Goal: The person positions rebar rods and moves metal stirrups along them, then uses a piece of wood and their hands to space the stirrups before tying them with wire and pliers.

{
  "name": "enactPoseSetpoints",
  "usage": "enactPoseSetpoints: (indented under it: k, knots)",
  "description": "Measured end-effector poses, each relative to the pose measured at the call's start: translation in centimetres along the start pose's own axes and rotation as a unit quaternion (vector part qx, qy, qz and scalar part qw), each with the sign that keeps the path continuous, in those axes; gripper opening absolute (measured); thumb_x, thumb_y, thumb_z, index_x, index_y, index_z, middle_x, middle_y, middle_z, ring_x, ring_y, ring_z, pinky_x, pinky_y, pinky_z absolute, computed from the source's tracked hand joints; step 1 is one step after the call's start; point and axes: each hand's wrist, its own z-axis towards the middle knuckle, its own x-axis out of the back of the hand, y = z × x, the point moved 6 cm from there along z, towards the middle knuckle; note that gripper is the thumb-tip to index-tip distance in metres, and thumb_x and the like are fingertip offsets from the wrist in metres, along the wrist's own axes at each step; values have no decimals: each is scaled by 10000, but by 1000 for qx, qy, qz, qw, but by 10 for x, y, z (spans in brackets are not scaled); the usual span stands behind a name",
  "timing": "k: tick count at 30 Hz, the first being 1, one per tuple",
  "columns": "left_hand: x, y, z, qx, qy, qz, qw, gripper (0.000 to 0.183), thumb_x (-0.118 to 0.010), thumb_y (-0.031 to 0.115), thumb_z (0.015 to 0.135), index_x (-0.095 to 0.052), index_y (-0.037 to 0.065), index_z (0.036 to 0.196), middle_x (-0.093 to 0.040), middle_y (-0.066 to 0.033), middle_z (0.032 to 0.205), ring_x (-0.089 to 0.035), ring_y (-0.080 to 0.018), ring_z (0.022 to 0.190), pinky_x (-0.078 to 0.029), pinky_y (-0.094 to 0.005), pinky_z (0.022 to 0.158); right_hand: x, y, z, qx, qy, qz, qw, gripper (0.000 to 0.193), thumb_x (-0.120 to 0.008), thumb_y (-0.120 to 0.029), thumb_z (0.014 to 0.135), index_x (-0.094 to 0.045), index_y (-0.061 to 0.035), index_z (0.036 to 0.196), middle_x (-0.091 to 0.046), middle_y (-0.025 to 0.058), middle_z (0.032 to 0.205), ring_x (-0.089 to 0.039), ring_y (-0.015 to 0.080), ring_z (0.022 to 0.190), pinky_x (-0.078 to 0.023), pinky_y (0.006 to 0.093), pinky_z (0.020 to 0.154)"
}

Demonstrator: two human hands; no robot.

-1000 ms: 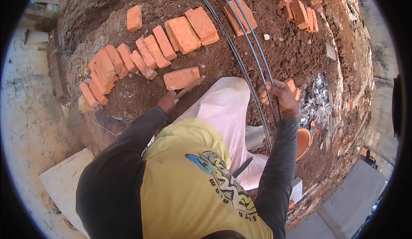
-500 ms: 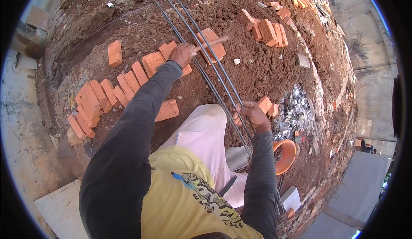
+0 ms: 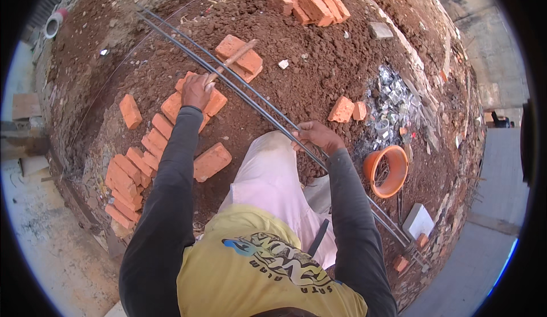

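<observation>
Long thin steel rods [image 3: 248,96] run slantwise across my front, from the far left down to the near right. Around them my right hand [image 3: 319,137] is closed, in front of my knee. My left hand [image 3: 196,92] grips a brown wooden stick [image 3: 232,59], whose upper end crosses the rods and reaches over a pair of orange bricks [image 3: 242,55]. Whether the left fingers also touch the rods is hidden. Just below the left hand, a row of clay bricks [image 3: 152,143] leads down to the left. A single brick [image 3: 212,162] lies near my knee.
An orange bucket [image 3: 374,172] stands to the right, below a heap of pale, shiny litter [image 3: 392,103]. More bricks [image 3: 322,7] sit on the loose soil [image 3: 310,49] at the far side. A grey block [image 3: 419,221] lies near right. Concrete walls border both sides.
The rods have swung to a flatter slant, their far end now farther left. My left hand with the stick and my right hand on the rods keep their grips. The whole view has shifted.
</observation>
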Motion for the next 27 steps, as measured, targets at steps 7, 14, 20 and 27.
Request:
enactPoseSetpoints:
  k: [7,14,20,27]
  knots:
    - [2,-39,-58,45,6,35,998,433,-631,177,890,-537,-8,1270,-523,-180,1290,-480,-376,1208,-379,-489,1039,40,7,-161,131,271,-226,927,334,-585,-294,913,-635,-35,1119,-676,136,990,-635,280,947,-478,400,839]
    - [7,73,-91,-15,17,56,998,403,-595,213,927,-552,4,1269,-453,-195,1377,-420,-344,1281,-358,-473,1075,66,223,-473,96,658,162,729,227,-562,-193,952,-621,-16,1082,-656,37,903,-617,121,791,-491,278,660]
    - [10,267,-44,-227,23,-135,964,380,-602,131,909,-555,7,1266,-432,-181,1415,-411,-336,1307,-364,-465,1070,7,382,-596,60,777,300,551,164,-534,-172,965,-586,-22,1005,-618,41,826,-584,104,632,-449,237,519]
    - [12,465,-82,-415,-13,-214,884,367,-571,136,931,-550,-16,1264,-413,-159,1431,-403,-333,1314,-385,-456,1054,24,491,-580,18,764,369,529,127,-567,-163,953,-560,-37,966,-554,22,754,-557,108,604,-436,254,480]
